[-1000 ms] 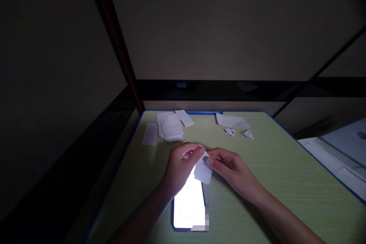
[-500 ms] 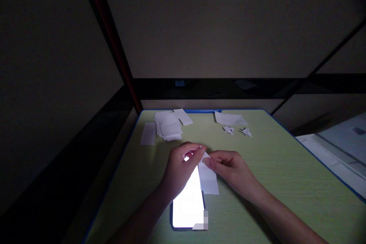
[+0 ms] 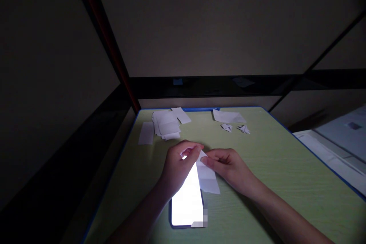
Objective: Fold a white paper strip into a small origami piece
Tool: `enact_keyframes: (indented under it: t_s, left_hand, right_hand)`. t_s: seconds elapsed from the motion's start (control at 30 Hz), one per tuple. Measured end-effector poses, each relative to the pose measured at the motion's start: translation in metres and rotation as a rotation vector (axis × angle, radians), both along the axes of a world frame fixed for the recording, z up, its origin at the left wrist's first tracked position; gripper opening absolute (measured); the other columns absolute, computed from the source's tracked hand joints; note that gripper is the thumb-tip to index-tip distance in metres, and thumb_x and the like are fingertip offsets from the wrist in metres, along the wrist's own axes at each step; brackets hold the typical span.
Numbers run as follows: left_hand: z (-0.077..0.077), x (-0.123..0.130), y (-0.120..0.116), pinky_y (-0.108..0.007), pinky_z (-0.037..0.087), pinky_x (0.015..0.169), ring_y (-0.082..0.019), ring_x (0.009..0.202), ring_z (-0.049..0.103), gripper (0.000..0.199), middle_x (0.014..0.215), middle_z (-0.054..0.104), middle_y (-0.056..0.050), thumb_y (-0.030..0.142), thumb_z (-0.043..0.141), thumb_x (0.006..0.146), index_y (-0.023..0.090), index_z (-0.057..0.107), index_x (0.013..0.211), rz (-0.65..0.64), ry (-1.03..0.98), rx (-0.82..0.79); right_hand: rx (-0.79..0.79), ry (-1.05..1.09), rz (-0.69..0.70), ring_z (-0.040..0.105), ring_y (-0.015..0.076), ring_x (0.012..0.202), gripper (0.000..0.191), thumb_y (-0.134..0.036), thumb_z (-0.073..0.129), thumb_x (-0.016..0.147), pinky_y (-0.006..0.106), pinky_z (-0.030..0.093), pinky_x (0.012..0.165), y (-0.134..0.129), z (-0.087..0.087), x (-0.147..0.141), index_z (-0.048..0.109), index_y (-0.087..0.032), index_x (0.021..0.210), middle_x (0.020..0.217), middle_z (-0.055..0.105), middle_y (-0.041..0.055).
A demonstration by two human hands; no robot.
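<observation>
Plainly, table (image 3: 271,175): 1, under the phone (image 3: 187,206).
Left hand (image 3: 178,166): 1, curled over the phone's far end, fingertips pinching the paper strip (image 3: 210,183).
Right hand (image 3: 233,167): 1, angled inward right of the phone, thumb and fingers gripping the strip.
Phone: 1, lit.
Stack (image 3: 167,124): 1, beyond, leftward.
Loose sheets (image 3: 229,116): 3, beyond.
Paper strip: 1, at the phone's right edge.
Folded pieces (image 3: 227,127): 2, beyond, rightward.

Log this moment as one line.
left hand: pinching paper slip | right hand: pinching same slip | below hands: lit phone | far side: paper stack, folded paper pieces
</observation>
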State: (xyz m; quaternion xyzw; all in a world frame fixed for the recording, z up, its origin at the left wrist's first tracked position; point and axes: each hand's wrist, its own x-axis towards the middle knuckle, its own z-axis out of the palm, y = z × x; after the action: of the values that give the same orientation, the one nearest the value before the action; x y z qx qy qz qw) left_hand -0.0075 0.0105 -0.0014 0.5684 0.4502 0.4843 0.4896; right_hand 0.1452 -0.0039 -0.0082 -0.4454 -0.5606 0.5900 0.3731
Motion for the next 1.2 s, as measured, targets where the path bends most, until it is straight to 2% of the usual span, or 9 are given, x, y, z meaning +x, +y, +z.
enact_keyframes:
  t_s: [0.17, 0.33, 0.53, 0.77, 0.9, 1.0, 1.2]
  left_hand:
    - [0.0014, -0.0008, -0.0005, -0.023, 0.046, 0.065, -0.015, 0.071, 0.062, 0.017, 0.074, 0.070, -0.006, 0.025, 0.058, 0.076, 0.012, 0.069, 0.077, 0.037, 0.034, -0.006]
    - [0.0018, -0.0007, 0.0010, -0.022, 0.043, 0.058, -0.013, 0.062, 0.058, 0.019, 0.065, 0.066, -0.003, 0.028, 0.058, 0.076, 0.013, 0.069, 0.075, 0.072, 0.010, -0.014]
    - [-0.0017, 0.0006, 0.0025, -0.022, 0.041, 0.055, -0.013, 0.060, 0.055, 0.020, 0.063, 0.063, -0.002, 0.031, 0.062, 0.072, 0.011, 0.065, 0.069, -0.036, 0.021, -0.089]
    - [-0.0046, -0.0021, 0.0008, -0.021, 0.039, 0.055, -0.011, 0.059, 0.052, 0.020, 0.060, 0.058, 0.000, 0.029, 0.060, 0.075, 0.013, 0.059, 0.064, -0.058, 0.036, -0.037]
    - [-0.0061, -0.0016, 0.0010, -0.021, 0.038, 0.054, -0.011, 0.058, 0.051, 0.019, 0.059, 0.058, 0.000, 0.029, 0.061, 0.075, 0.013, 0.060, 0.065, -0.062, 0.043, -0.046]
    - [-0.0061, 0.0009, 0.0004, -0.020, 0.036, 0.052, -0.010, 0.056, 0.049, 0.018, 0.058, 0.056, 0.001, 0.029, 0.060, 0.074, 0.013, 0.061, 0.065, -0.070, 0.045, -0.053]
    - [-0.0029, 0.0033, -0.0019, -0.020, 0.034, 0.050, -0.009, 0.052, 0.046, 0.022, 0.051, 0.050, 0.003, 0.030, 0.059, 0.075, 0.015, 0.056, 0.059, -0.063, 0.056, -0.035]
  right_hand:
    - [-0.028, 0.014, 0.023, 0.040, 0.0067, 0.047, 0.032, -0.042, 0.063, 0.077, 0.021, 0.029, 0.045, -0.0009, 0.0046, -0.0005, 0.062, -0.013, 0.062, 0.053, 0.051, -0.0034]
    - [-0.057, 0.006, -0.033, 0.043, 0.0075, 0.045, 0.034, -0.043, 0.066, 0.074, 0.022, 0.032, 0.044, 0.0009, 0.0070, -0.0005, 0.062, -0.015, 0.056, 0.051, 0.055, -0.0022]
    - [-0.025, 0.013, -0.042, 0.042, 0.0073, 0.043, 0.038, -0.046, 0.066, 0.073, 0.022, 0.032, 0.044, 0.0011, 0.0059, 0.0004, 0.058, -0.015, 0.053, 0.048, 0.053, -0.0029]
    - [0.020, -0.012, -0.017, 0.036, 0.0067, 0.044, 0.038, -0.045, 0.062, 0.077, 0.021, 0.025, 0.043, -0.0037, 0.0039, -0.0021, 0.056, -0.014, 0.055, 0.049, 0.046, -0.0045]
    - [0.074, -0.014, -0.108, 0.042, 0.0095, 0.053, 0.029, -0.042, 0.066, 0.074, 0.022, 0.031, 0.047, -0.0042, 0.0026, -0.0044, 0.058, -0.015, 0.065, 0.059, 0.050, -0.0024]
    - [0.114, 0.028, -0.161, 0.041, 0.0092, 0.055, 0.026, -0.038, 0.068, 0.073, 0.021, 0.032, 0.048, -0.0025, 0.0014, -0.0040, 0.055, -0.016, 0.069, 0.060, 0.047, -0.0037]
    - [0.112, 0.042, -0.124, 0.036, 0.0079, 0.052, 0.028, -0.038, 0.064, 0.078, 0.021, 0.027, 0.047, -0.0014, 0.0020, 0.0002, 0.050, -0.016, 0.066, 0.057, 0.043, -0.0054]
